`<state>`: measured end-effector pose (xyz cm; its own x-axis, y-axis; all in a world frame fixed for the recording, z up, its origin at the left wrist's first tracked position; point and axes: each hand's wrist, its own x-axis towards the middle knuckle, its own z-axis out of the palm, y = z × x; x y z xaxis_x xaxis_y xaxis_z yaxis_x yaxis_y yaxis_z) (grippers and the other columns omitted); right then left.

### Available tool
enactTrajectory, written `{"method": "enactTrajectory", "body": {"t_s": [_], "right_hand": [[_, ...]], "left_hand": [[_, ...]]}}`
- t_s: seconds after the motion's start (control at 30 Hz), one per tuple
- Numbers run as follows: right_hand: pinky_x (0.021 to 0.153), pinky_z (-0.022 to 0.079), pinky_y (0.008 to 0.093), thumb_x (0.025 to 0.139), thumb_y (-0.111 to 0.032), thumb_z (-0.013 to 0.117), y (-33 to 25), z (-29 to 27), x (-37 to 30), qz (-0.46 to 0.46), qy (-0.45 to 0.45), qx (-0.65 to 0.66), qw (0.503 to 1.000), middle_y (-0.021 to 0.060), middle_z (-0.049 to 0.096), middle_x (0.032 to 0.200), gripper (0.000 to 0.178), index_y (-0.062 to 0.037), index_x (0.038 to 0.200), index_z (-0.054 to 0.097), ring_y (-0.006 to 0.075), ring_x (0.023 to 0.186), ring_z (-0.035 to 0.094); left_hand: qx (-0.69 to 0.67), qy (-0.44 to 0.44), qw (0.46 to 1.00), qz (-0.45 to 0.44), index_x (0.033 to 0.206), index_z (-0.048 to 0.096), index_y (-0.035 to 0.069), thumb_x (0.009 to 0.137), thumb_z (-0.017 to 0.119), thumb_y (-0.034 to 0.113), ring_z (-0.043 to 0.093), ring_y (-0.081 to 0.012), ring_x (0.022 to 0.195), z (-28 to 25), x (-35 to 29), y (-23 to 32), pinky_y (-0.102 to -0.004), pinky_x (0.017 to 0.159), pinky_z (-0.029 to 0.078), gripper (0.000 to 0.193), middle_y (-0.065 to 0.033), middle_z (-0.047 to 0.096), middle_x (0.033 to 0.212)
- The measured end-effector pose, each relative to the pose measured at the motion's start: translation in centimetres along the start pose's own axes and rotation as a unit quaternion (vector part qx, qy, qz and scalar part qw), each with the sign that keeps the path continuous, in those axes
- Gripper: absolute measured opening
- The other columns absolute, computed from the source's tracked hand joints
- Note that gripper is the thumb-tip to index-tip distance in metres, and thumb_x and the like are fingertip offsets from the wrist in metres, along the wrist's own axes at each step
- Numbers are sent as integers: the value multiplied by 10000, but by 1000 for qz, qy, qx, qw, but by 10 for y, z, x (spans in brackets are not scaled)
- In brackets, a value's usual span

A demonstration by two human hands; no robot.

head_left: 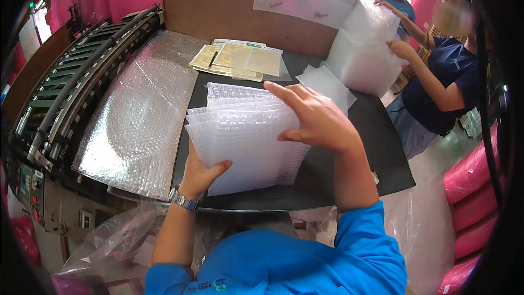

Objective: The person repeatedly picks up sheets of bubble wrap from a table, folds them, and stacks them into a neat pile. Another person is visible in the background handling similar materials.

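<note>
Clear bubble-wrap sheets point(245, 145) are fanning leftward, long axis unclear.
I'm seeing left hand point(203, 173) clasping them; right hand's point(319, 114) grip, can't tell.

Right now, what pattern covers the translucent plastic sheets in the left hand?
Translucent plastic sheets: rows of small bubbles; head view shows it best.

Two hands point(322, 117) flank a bubble-wrap stack point(248, 142) over a black table point(374, 147).
</note>
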<state>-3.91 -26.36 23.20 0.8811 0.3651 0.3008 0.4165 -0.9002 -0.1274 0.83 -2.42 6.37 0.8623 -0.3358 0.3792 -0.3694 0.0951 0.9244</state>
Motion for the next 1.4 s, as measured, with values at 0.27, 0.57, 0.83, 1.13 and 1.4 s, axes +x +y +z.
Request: {"method": "enactTrajectory", "body": {"t_s": [0.27,0.57,0.83,1.13,1.4], "right_hand": [[1029,181,389,448,-562,761,72,89,-46,56,320,608,725,121,301,1341,1171,-67,1345,194,246,1257,258],[957,305,341,555,-256,786,60,136,-43,99,253,661,700,79,431,1207,885,-33,1271,315,219,1128,399],[985,276,362,510,-424,789,103,176,-54,136,130,550,814,104,394,1249,1034,-25,1307,264,233,1176,357],[974,294,353,558,-261,778,101,175,-57,71,161,685,707,96,406,1248,884,-28,1275,317,221,1176,358],[972,308,349,536,-207,787,79,156,-56,74,102,715,688,92,431,1240,859,-18,1255,356,204,1151,396]], "left_hand": [[-53,-50,996,-41,1204,331,1,621,704,74,490,-184,983,-7,-11,-6,-322,855,398,696,-102,495,1089],[3,-20,997,-72,1172,373,-1,626,745,157,488,-207,990,-6,-26,-28,-337,857,398,679,-112,492,1084],[93,-87,990,-63,1123,468,-9,633,759,267,513,-209,986,-20,-22,-49,-339,851,403,632,-119,549,1074],[92,-168,978,-78,1137,457,-26,516,787,429,506,-255,997,-35,-17,-40,-363,861,387,837,-142,554,1054],[-11,-91,992,-90,1147,454,-23,514,806,395,484,-263,1034,-34,-26,-38,-370,886,384,836,-134,524,1106]]}}
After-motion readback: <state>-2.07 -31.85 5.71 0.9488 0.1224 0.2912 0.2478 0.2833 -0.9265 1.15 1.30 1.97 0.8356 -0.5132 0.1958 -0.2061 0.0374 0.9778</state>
